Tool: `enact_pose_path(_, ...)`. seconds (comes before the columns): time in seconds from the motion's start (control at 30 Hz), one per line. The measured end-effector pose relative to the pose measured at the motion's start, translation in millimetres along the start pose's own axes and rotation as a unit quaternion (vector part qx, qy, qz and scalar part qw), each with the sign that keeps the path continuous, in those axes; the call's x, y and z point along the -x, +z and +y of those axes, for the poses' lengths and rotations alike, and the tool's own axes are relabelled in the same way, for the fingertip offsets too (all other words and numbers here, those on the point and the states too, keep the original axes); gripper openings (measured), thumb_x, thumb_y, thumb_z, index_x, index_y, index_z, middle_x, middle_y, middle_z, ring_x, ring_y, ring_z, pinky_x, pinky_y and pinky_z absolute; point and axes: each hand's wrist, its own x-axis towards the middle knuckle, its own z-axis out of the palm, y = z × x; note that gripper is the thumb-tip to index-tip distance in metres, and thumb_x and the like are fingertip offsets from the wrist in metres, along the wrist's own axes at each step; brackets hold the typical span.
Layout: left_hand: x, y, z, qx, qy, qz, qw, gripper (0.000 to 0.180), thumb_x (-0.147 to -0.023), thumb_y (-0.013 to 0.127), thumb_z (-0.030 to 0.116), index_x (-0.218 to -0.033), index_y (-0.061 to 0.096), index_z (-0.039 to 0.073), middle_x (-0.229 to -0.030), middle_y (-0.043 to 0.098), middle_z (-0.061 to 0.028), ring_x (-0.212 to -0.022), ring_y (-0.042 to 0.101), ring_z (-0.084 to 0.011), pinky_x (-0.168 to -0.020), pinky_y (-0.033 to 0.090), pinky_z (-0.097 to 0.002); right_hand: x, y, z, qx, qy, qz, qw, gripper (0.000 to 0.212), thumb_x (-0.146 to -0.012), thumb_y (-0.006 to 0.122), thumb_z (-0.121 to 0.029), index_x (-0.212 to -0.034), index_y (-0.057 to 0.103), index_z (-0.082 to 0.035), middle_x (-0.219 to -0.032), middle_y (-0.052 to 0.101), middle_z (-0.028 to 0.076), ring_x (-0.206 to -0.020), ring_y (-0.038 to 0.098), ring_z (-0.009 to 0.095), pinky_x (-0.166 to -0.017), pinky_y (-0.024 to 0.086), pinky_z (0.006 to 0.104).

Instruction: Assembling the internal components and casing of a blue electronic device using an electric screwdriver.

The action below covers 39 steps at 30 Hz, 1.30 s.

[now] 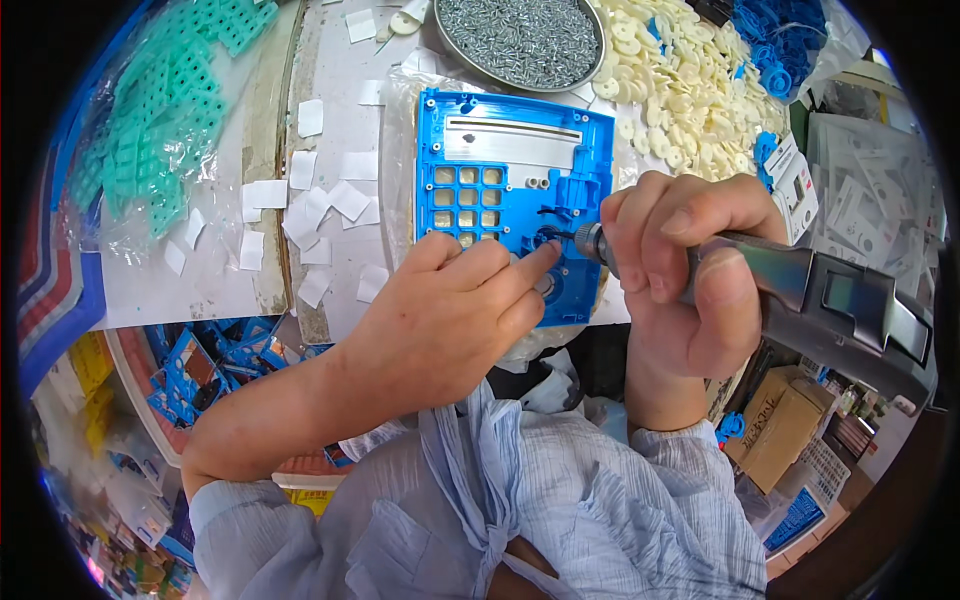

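Note:
A blue plastic housing (568, 280) with a keypad grid of square openings lies in front of me. My left hand (450, 310) reaches over its lower part. That index finger points to a black part (548, 233) in the housing, while the other fingers are curled; whatever they may hold is hidden. In my right hand (690, 260) is a dark powered screwdriver (800, 275), gripped around its front. Its knurled metal nose (590, 241) is directed left at the housing, close to my left fingertip. No screw can be made out at the tip.
Beyond the housing stands a round metal bowl (470, 62) of small metal screws. Cream plastic discs (670, 85) are heaped to its right, beside blue parts (780, 45). White paper squares (320, 210) and bagged green pieces (160, 120) lie left. A cardboard box (780, 425) sits lower right.

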Motion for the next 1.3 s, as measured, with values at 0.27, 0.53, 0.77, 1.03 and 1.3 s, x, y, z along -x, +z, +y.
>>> enact_pose_path(0.27, -1.0, 0.5, 0.3, -0.009, -0.001, 0.000, 1.000, 0.018, -0.087, 0.056, 0.020, -0.097, 0.066, 0.009, -0.133, 0.062, -0.0037, -0.094, 0.052, -0.0170, -0.076, 0.036, -0.0361, 3.3, 7.3, -0.5, 0.075, 0.004, 0.002, 0.997, 0.030, -0.097, 0.062, -0.031, -0.102, 0.057, -0.002, -0.065, 0.047, 0.000, -0.060, 0.045, 0.013, -0.057, 0.034, 0.0298)
enact_pose_path(0.53, -2.1, -1.0, 0.2, -0.032, -0.001, -0.008, 0.999, 0.024, -0.087, 0.056, 0.022, -0.100, 0.072, 0.010, -0.131, 0.066, -0.0044, -0.095, 0.054, -0.0141, -0.078, 0.038, -0.0327, 9.0, 18.9, -5.7, 0.081, 0.032, 0.028, 0.996, 0.034, -0.096, 0.068, -0.035, -0.101, 0.055, -0.004, -0.065, 0.047, 0.001, -0.062, 0.047, 0.014, -0.057, 0.034, 0.0300)
enact_pose_path(0.77, -2.9, -4.6, -1.0, -0.025, 0.003, -0.028, 0.999, 0.024, -0.086, 0.056, 0.022, -0.100, 0.071, 0.010, -0.128, 0.066, -0.0051, -0.095, 0.054, -0.0147, -0.078, 0.038, -0.0332, 14.4, 25.8, -7.6, 0.089, 0.047, 0.051, 0.994, 0.038, -0.095, 0.070, -0.039, -0.101, 0.055, -0.005, -0.065, 0.047, 0.002, -0.062, 0.048, 0.016, -0.059, 0.037, 0.0322)
enact_pose_path(1.03, 1.7, -2.1, -2.0, 0.029, 0.013, 0.018, 0.999, 0.021, -0.084, 0.061, 0.018, -0.100, 0.069, 0.010, -0.127, 0.066, -0.0062, -0.098, 0.058, -0.0173, -0.080, 0.041, -0.0355, 5.0, 8.3, -13.1, 0.072, -0.037, 0.033, 0.996, 0.030, -0.099, 0.057, -0.035, -0.104, 0.059, -0.005, -0.067, 0.050, 0.001, -0.062, 0.048, 0.015, -0.066, 0.043, 0.0348)
enact_pose_path(1.3, 5.2, -26.0, -2.7, 0.279, -0.172, 0.080, 0.941, 0.022, -0.088, 0.066, -0.003, -0.109, 0.072, 0.003, -0.102, 0.069, -0.0107, -0.075, 0.063, -0.0206, -0.066, 0.051, -0.0304, -26.3, -77.0, -66.6, 0.095, -0.076, 0.027, 0.992, 0.024, -0.101, 0.050, -0.020, -0.115, 0.059, -0.003, -0.091, 0.052, 0.006, -0.089, 0.052, 0.021, -0.096, 0.043, 0.0464)
